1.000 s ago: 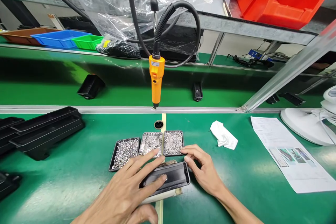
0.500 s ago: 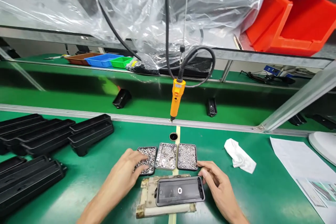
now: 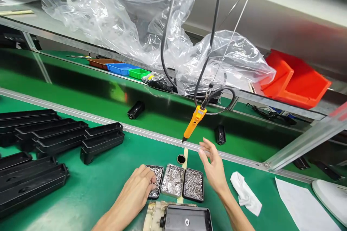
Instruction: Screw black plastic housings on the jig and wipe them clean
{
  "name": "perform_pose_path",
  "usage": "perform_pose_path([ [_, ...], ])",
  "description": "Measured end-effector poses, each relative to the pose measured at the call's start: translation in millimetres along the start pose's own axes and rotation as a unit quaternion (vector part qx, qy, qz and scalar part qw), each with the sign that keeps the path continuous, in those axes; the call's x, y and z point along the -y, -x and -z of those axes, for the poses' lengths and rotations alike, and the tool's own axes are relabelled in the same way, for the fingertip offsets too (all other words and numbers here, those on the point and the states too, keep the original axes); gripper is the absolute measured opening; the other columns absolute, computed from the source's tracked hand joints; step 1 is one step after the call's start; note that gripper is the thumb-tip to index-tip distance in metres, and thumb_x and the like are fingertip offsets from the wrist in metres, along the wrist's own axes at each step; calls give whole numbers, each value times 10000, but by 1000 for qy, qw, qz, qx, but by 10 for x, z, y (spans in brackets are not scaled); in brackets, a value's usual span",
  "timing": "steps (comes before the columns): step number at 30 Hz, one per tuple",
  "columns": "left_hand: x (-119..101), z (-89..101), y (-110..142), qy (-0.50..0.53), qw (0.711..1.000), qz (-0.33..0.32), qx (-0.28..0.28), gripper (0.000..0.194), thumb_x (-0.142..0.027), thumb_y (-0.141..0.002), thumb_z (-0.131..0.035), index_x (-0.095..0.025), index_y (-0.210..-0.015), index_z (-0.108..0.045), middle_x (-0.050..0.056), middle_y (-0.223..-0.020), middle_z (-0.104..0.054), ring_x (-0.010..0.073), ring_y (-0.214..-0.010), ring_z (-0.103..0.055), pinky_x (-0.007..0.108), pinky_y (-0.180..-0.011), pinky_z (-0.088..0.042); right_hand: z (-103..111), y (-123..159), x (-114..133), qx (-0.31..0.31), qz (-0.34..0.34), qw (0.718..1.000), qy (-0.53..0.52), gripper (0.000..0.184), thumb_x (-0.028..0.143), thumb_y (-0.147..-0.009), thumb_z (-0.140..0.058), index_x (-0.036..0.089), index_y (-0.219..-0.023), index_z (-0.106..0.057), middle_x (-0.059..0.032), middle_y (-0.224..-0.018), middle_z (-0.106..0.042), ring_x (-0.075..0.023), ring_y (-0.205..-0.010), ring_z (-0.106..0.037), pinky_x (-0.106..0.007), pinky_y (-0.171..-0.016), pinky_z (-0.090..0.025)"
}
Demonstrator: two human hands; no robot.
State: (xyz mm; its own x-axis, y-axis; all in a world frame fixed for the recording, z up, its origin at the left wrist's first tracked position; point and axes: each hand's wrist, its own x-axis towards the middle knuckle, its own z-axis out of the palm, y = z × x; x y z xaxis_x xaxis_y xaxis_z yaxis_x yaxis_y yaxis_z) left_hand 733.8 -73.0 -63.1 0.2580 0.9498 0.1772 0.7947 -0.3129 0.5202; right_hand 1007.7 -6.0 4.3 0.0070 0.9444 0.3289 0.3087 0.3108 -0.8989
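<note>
My left hand is over the left tray of small metal parts, its fingertips drawn together among the parts; whatever they pinch is hidden. My right hand is raised with fingers apart and nothing in it, to the right of a hanging orange electric screwdriver, not touching it. Beside the left tray stand a middle tray of shiny flat metal parts and a right tray of small metal pieces. In front, a black rectangular housing with a small metal ring inside lies on a worn fixture.
Several black housings lie at the left. A round dark-centred piece is behind the trays. A white cloth and paper sheets lie at the right. Above are a shelf with plastic sheeting and a red bin.
My right hand has left the housing's right end and risen toward the screwdriver, fingers opening. My left fingers have closed together at the left tray. The camera view has tilted and shifted upward.
</note>
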Motion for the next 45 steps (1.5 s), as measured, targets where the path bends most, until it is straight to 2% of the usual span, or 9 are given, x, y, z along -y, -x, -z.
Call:
perform_pose_path([
  [5,-37,65,21,24,1000,-1,-15,148,-99,-939,-464,-199,-854,-531,48,-897,-571,266,-877,-504,385,-780,-377,-412,-607,168,9,45,998,-38,770,528,-895,-725,240,-1509,-361,-146,-1486,-488,-287,-1352,-483,-478,-1111,-426],
  [9,-74,120,19,51,998,10,-21,131,-128,-946,-467,-200,-849,-517,38,-900,-561,251,-882,-517,375,-796,-404,-565,-746,236,25,59,996,-68,506,487,-917,-696,202,-1303,-539,-91,-1146,-667,-261,-1077,-636,-433,-991,-504],
  [14,-88,63,-1,112,993,37,-30,160,-106,-912,-453,-198,-799,-518,27,-861,-560,230,-838,-555,342,-744,-413,-437,-474,332,19,51,995,-87,478,433,-949,-651,205,-1338,-494,-41,-1009,-626,-239,-947,-648,-412,-894,-525],
  [17,-98,61,-3,154,986,41,-42,147,-151,-925,-474,-204,-855,-593,30,-890,-586,228,-858,-577,342,-766,-429,-305,-242,448,30,43,986,-159,497,341,-952,-656,237,-1387,-440,1,-915,-611,-192,-815,-635,-344,-785,-523],
  [22,-226,168,0,199,977,52,-50,244,-287,-1019,-448,-231,-950,-675,22,-926,-638,204,-836,-591,326,-759,-444,-196,81,740,33,16,937,-347,336,304,-983,-617,262,-1288,-481,63,-716,-498,-104,-537,-459,-221,-524,-432],
  [26,-503,152,-6,252,967,29,-36,212,-326,-1018,-500,-237,-941,-676,9,-932,-660,185,-827,-597,319,-790,-459,-128,261,1005,24,27,910,-413,93,331,-1052,-530,256,-1101,-555,94,-603,-393,-64,-423,-285,-149,-404,-348],
  [32,-790,-48,101,318,944,-60,-58,90,-240,-1005,-576,-264,-1036,-658,-14,-907,-652,153,-825,-610,271,-760,-479,-107,438,1204,3,59,903,-427,128,352,-1054,-543,260,-977,-587,110,-527,-352,-60,-374,-226,-146,-368,-379],
  [38,-754,-87,197,305,936,-118,-128,256,-155,-1018,-585,-286,-1236,-555,-17,-932,-644,130,-876,-642,222,-817,-509,-247,487,1175,30,39,900,-433,105,354,-1038,-579,269,-978,-596,112,-520,-361,-62,-371,-246,-144,-372,-373],
  [45,-780,-68,205,305,936,-132,-113,228,-121,-1031,-542,-260,-1212,-547,-1,-950,-614,132,-879,-626,225,-782,-495,-333,497,1116,32,33,907,-418,106,342,-1050,-552,267,-989,-596,109,-531,-360,-58,-371,-247,-142,-375,-377],
])
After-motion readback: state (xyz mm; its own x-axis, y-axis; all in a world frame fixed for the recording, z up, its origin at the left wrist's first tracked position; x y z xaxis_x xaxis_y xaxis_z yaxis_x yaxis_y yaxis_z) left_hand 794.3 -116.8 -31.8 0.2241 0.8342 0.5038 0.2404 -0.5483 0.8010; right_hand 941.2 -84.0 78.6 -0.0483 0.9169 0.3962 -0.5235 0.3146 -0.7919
